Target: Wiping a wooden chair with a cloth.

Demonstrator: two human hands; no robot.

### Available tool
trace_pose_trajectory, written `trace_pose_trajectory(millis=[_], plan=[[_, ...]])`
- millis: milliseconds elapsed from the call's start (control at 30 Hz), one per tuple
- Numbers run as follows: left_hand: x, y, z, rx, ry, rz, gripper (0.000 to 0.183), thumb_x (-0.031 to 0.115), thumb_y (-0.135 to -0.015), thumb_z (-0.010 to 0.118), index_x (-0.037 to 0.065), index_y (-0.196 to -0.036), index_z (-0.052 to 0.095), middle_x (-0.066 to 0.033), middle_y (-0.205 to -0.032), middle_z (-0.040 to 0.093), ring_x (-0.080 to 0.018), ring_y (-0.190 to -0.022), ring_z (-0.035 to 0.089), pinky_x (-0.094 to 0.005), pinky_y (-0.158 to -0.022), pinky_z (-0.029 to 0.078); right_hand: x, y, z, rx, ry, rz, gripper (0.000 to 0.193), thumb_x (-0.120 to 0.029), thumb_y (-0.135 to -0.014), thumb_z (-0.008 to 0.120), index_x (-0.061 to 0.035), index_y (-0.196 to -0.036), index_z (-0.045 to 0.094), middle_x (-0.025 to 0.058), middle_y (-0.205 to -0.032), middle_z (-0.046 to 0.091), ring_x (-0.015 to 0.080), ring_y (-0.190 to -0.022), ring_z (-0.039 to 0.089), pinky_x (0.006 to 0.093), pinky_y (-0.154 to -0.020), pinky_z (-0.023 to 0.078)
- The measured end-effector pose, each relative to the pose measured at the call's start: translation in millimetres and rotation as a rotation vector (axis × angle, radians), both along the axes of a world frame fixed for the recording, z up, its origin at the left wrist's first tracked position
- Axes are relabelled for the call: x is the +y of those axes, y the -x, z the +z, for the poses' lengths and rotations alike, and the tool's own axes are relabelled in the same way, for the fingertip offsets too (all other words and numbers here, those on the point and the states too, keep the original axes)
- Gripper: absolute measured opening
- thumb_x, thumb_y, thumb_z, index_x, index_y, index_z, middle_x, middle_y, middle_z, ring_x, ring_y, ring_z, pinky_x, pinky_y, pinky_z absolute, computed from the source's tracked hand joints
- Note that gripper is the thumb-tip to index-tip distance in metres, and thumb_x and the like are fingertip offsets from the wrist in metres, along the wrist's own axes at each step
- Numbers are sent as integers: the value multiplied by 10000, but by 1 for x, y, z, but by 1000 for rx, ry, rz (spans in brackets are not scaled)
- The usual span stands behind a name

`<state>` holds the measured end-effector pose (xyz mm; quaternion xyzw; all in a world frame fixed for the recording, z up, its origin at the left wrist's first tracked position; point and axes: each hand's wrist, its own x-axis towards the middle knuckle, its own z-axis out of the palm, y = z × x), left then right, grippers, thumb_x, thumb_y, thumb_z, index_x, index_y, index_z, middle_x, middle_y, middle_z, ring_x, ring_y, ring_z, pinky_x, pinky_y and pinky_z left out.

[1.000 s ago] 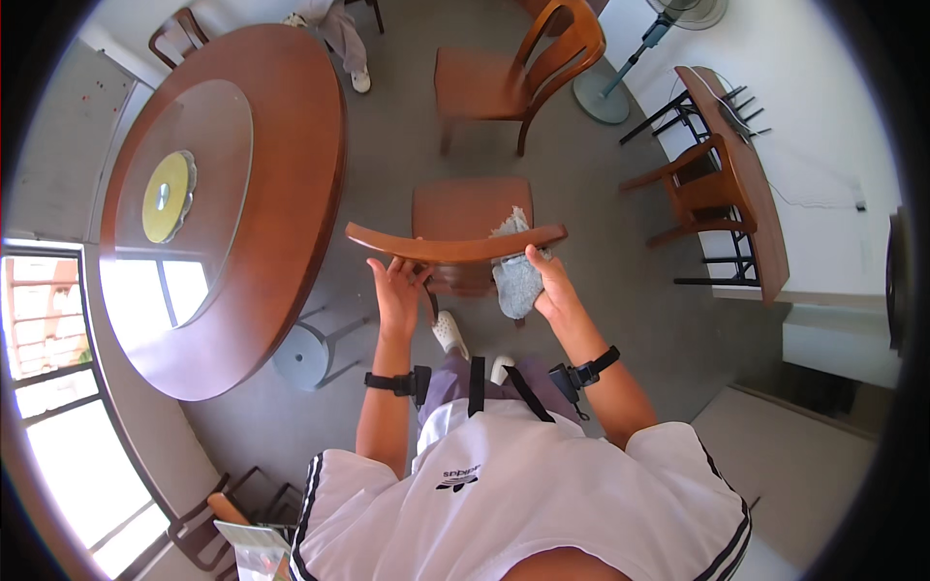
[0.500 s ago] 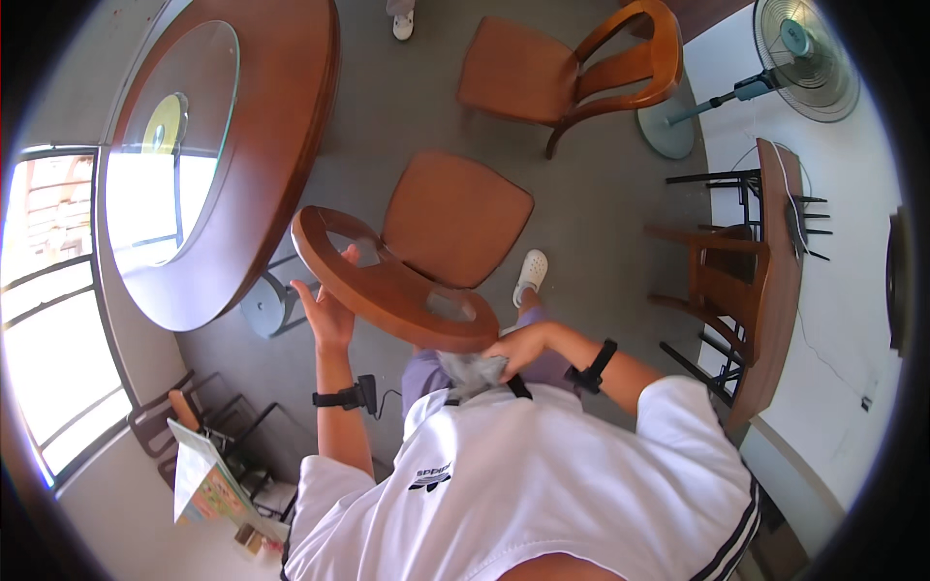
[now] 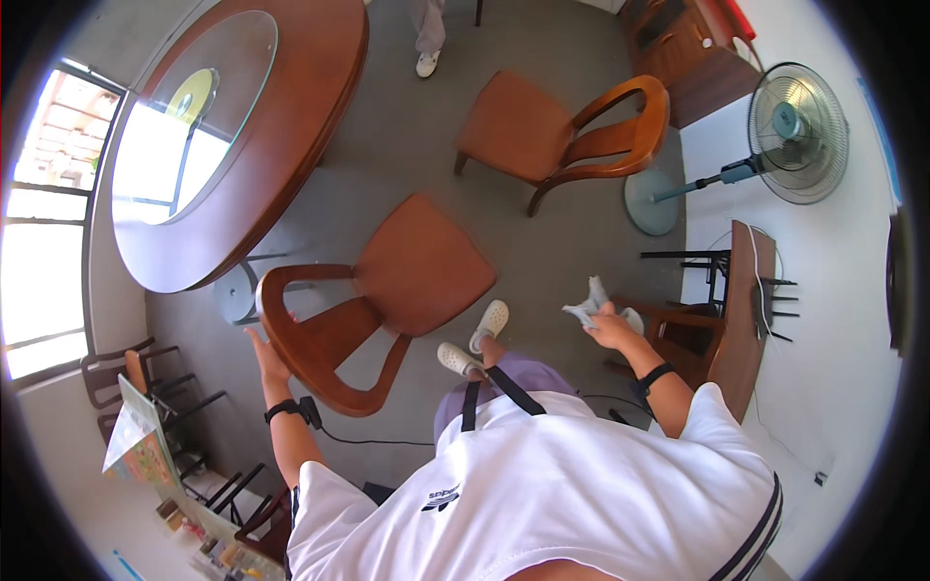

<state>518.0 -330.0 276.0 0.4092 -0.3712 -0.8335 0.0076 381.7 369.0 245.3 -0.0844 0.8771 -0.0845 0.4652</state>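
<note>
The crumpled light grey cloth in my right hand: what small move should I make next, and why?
Probably bring the cloth in toward the curved brown wooden backrest of the nearest chair: your left hand is at that backrest, while your right hand holds the cloth out to the side, off the chair.

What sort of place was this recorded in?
Probably a dining room, whether in a home or a small eatery I cannot tell: a large round table bears a glass turntable, and wooden chairs stand on the floor nearby.
</note>
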Motion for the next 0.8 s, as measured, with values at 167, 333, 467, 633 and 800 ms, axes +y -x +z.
trace_pose_trajectory(millis=[167,333,467,633,800], plan=[[-38,-37,-19,-115,-30,104,1018,808,-865,129,8,-1434,398,-140,-1422,476,-324,-1304,420,-416,-1126,277,113,-67,21,411,-76,-231,320,-323,-915,568,-92,-1132,618,211,-1171,479,424,-1002,566,457,-903,460],[-52,-47,-41,-133,3,83,1014,793,-874,83,11,-1437,397,-153,-1435,466,-348,-1290,436,-435,-1133,258,160,-107,50,213,-273,-293,372,-341,-913,554,-83,-1173,613,234,-1152,541,437,-1038,576,476,-913,463],[-51,-62,-45,-202,781,288,758,588,-994,192,-6,-1397,434,-160,-1361,520,-289,-1263,473,-400,-1097,313,157,-88,45,39,-408,-304,434,-405,-896,557,-64,-1147,652,252,-1157,611,415,-1078,596,466,-925,471],[132,37,64,-25,1242,187,344,272,-1002,475,-20,-1133,602,-95,-1088,626,-210,-1012,587,-338,-917,452,124,-15,-11,55,-260,-222,516,-444,-837,596,17,-1056,673,258,-1059,659,410,-1029,627,463,-893,489],[335,113,114,82,976,-499,268,168,-925,616,12,-1143,620,-120,-1126,662,-183,-964,642,-313,-876,493,11,119,-9,-19,201,-127,482,-468,-891,583,3,-883,683,180,-783,681,298,-737,672,411,-665,503]])
